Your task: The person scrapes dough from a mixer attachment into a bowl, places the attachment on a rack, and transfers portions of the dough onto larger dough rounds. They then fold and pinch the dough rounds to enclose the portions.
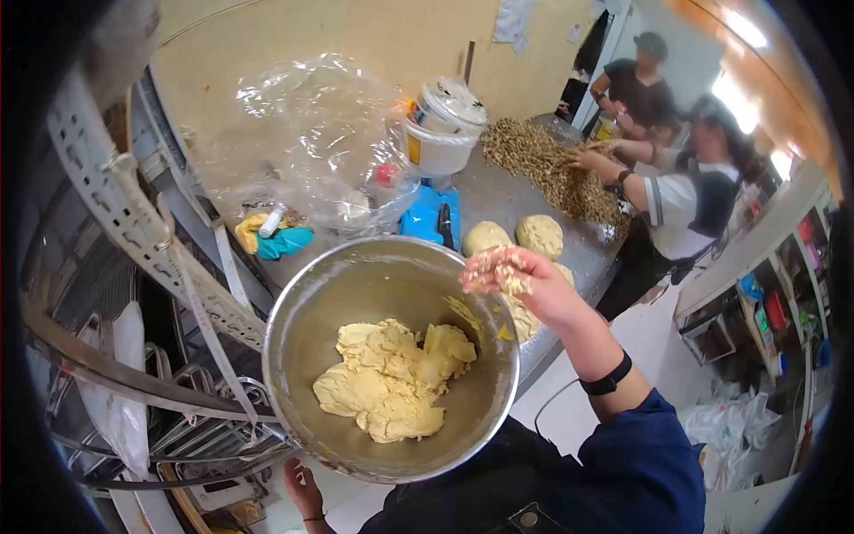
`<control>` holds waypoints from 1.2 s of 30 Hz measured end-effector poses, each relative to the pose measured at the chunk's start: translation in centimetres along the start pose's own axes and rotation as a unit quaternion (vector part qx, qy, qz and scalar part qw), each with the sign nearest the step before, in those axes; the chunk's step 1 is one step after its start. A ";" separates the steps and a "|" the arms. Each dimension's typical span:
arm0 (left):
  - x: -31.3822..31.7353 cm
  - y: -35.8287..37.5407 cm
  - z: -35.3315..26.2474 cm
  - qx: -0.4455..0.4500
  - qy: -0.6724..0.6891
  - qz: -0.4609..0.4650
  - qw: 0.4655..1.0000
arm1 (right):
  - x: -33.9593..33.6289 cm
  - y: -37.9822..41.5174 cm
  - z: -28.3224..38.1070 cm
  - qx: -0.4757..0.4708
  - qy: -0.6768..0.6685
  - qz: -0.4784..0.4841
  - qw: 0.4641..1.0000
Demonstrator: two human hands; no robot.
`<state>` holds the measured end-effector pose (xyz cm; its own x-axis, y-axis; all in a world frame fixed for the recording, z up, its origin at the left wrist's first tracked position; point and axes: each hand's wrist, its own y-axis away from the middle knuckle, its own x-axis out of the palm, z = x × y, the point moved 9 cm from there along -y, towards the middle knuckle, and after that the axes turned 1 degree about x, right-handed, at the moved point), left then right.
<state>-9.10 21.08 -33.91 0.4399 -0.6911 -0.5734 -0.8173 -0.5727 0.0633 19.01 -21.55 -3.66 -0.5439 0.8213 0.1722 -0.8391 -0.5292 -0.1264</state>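
A large metal mixing bowl (pixel 294 267) holds a lump of pale yellow dough (pixel 387 374), with smears of it up the right wall. My right hand (pixel 520 278) is above the bowl's right rim, its fingers curled together around sticky bits of dough that also cling to the fingertips. Below the bowl's lower left edge, my left hand (pixel 303 489) hangs apart from the bowl with its fingers loosely apart and nothing seen in them. Several rounded dough pieces (pixel 540 237) lie on the metal table just beyond my right hand, which partly hides them.
Clear plastic sheeting (pixel 311 151), a white bucket (pixel 440 133) and a blue packet (pixel 422 214) with a black-handled tool lie behind the bowl. Metal racks (pixel 160 240) stand close on the left. Two people handle a brown crumbly heap (pixel 551 169) farther right; shelves (pixel 792 267) line the right side.
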 end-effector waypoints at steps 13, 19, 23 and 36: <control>-4.6 7.4 -20.1 0.127 0.101 -0.280 0.946 | -19.1 5.9 -6.5 -0.020 0.554 -0.254 0.793; -2.2 10.7 -30.7 0.174 0.081 -0.329 0.925 | -20.4 8.2 -18.6 -0.039 0.577 -0.205 0.789; -0.4 12.5 -34.6 0.193 0.061 -0.363 0.910 | -20.5 9.0 -21.3 -0.061 0.602 -0.186 0.774; 6.8 15.4 -40.5 0.296 0.135 -0.281 0.903 | -21.2 6.2 -24.7 0.000 0.705 -0.037 0.709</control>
<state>-3.63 -10.26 -3.73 0.8560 -0.4934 -0.1541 -0.4579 -0.5855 -0.6690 25.68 -36.99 -32.20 0.0538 0.2440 -0.9683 -0.8650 -0.4730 -0.1672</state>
